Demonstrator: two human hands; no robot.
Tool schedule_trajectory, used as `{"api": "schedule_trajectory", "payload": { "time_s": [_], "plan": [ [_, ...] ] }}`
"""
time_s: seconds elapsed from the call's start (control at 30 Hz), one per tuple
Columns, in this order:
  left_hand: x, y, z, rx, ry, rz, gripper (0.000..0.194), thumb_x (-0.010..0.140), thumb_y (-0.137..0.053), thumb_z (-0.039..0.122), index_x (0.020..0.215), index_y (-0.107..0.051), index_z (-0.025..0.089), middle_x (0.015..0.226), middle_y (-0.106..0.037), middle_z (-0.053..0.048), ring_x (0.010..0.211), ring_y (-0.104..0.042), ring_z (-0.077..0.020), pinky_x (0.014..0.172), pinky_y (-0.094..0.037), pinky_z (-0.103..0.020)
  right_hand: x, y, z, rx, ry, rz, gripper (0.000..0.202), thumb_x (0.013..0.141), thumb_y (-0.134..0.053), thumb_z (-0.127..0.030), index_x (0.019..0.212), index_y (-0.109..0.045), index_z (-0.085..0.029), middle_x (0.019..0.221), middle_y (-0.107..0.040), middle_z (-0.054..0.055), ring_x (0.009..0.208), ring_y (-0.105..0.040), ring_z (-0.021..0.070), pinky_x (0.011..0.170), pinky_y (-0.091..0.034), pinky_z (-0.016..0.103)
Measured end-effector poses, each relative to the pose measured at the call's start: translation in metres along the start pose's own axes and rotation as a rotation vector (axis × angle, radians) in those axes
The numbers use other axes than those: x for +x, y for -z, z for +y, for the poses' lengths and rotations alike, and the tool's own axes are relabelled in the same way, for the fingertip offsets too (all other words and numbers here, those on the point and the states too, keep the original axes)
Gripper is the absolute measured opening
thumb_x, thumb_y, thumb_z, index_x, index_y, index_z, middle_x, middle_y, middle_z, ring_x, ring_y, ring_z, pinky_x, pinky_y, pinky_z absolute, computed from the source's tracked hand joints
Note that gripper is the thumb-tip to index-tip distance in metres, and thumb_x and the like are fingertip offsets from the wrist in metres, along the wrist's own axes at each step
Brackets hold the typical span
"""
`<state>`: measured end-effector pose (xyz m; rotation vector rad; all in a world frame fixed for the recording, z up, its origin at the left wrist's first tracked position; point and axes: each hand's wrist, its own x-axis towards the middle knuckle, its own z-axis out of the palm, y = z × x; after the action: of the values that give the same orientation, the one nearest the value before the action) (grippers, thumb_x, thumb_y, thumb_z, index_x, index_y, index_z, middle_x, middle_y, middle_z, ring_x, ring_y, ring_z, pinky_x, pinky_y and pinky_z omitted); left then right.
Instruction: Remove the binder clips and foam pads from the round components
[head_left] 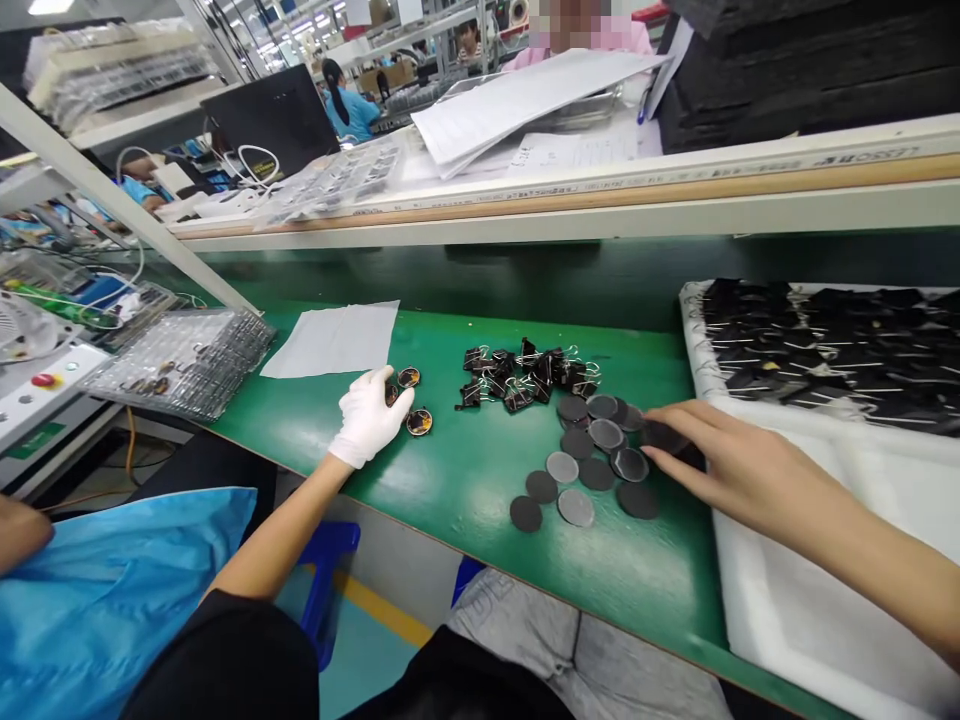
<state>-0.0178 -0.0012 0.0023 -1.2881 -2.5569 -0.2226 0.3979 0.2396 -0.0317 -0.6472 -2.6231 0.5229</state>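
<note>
My left hand (369,415), in a white glove, rests on the green table with its fingers curled over a small round part. Two more round parts with black and orange faces, one (409,378) behind and one (420,422) nearer, lie just right of it. My right hand (712,455), bare, has thumb and fingers around dark discs at the right side of a loose spread of black and grey discs (577,443). Behind the spread sits a pile of black binder clips (525,375). How many discs the right hand holds is hidden.
A white foam tray (701,370) with rows of black clipped pieces stands at the right. White paper (334,340) and stacked clear trays (187,360) are at the left. A shelf edge (525,205) runs above the table's back. A person's blue garment (135,570) shows lower left.
</note>
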Motion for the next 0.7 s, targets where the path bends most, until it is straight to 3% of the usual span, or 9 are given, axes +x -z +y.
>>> {"api": "schedule_trajectory", "payload": {
  "time_s": [0.07, 0.13, 0.27, 0.4, 0.47, 0.57, 0.7],
  "plan": [
    [0.014, 0.007, 0.011, 0.068, 0.033, -0.042, 0.071, 0.09, -0.058, 0.065, 0.143, -0.057, 0.017, 0.139, -0.065, -0.019, 0.131, -0.057, -0.0406, 0.108, -0.044, -0.054, 0.002, 0.004, -0.009, 0.044, -0.036, 0.031, 0.034, 0.096, -0.053, -0.049, 0.12, -0.067, -0.029, 0.118, -0.073, 0.011, 0.083, -0.074, 0.0298, 0.073, -0.063, 0.05],
    [0.032, 0.013, 0.018, 0.138, -0.023, -0.161, 0.072, 0.086, -0.061, 0.068, 0.141, -0.06, 0.022, 0.132, -0.069, -0.018, 0.122, -0.061, -0.0428, 0.101, -0.046, -0.057, 0.004, 0.008, -0.018, 0.109, -0.043, 0.066, 0.033, 0.096, -0.053, -0.048, 0.118, -0.068, -0.029, 0.115, -0.072, 0.012, 0.083, -0.073, 0.0282, 0.072, -0.063, 0.047],
    [0.069, 0.017, 0.021, 0.166, -0.216, -0.373, 0.057, 0.088, -0.056, 0.063, 0.125, -0.072, 0.022, 0.119, -0.075, -0.013, 0.109, -0.069, -0.0345, 0.093, -0.051, -0.045, 0.002, 0.012, -0.027, 0.256, -0.079, 0.167, 0.031, 0.096, -0.057, -0.051, 0.116, -0.071, -0.033, 0.114, -0.072, 0.012, 0.076, -0.069, 0.026, 0.068, -0.061, 0.046],
    [0.089, 0.027, 0.037, 0.168, -0.301, -0.403, 0.054, 0.083, -0.06, 0.065, 0.107, -0.076, 0.019, 0.104, -0.078, -0.011, 0.096, -0.072, -0.0297, 0.081, -0.054, -0.037, -0.001, 0.012, -0.03, 0.607, -0.193, 0.186, 0.037, 0.086, -0.073, -0.054, 0.117, -0.075, -0.033, 0.107, -0.073, 0.009, 0.069, -0.066, 0.0225, 0.064, -0.062, 0.044],
    [0.089, 0.041, 0.059, 0.122, -0.333, -0.31, 0.052, 0.082, -0.061, 0.065, 0.103, -0.076, 0.02, 0.1, -0.079, -0.009, 0.095, -0.072, -0.0287, 0.081, -0.054, -0.037, -0.001, 0.014, -0.033, 0.818, -0.271, 0.134, 0.042, 0.084, -0.077, -0.054, 0.12, -0.074, -0.033, 0.103, -0.074, 0.007, 0.075, -0.069, 0.0227, 0.069, -0.064, 0.043],
    [0.074, 0.066, 0.11, 0.021, -0.472, -0.139, 0.049, 0.083, -0.062, 0.063, 0.102, -0.074, 0.019, 0.1, -0.078, -0.008, 0.098, -0.071, -0.0285, 0.088, -0.053, -0.039, 0.002, 0.02, -0.041, 1.023, -0.332, 0.08, 0.039, 0.087, -0.075, -0.052, 0.121, -0.073, -0.032, 0.098, -0.075, 0.005, 0.082, -0.072, 0.0214, 0.075, -0.064, 0.04],
    [0.042, 0.081, 0.19, -0.07, -0.71, -0.187, 0.049, 0.081, -0.067, 0.062, 0.104, -0.073, 0.02, 0.097, -0.077, -0.007, 0.091, -0.073, -0.028, 0.08, -0.052, -0.038, 0.002, 0.023, -0.048, 1.183, -0.357, 0.099, 0.039, 0.084, -0.079, -0.048, 0.115, -0.069, -0.028, 0.091, -0.074, 0.003, 0.077, -0.072, 0.0192, 0.069, -0.062, 0.036]
  ]
}}
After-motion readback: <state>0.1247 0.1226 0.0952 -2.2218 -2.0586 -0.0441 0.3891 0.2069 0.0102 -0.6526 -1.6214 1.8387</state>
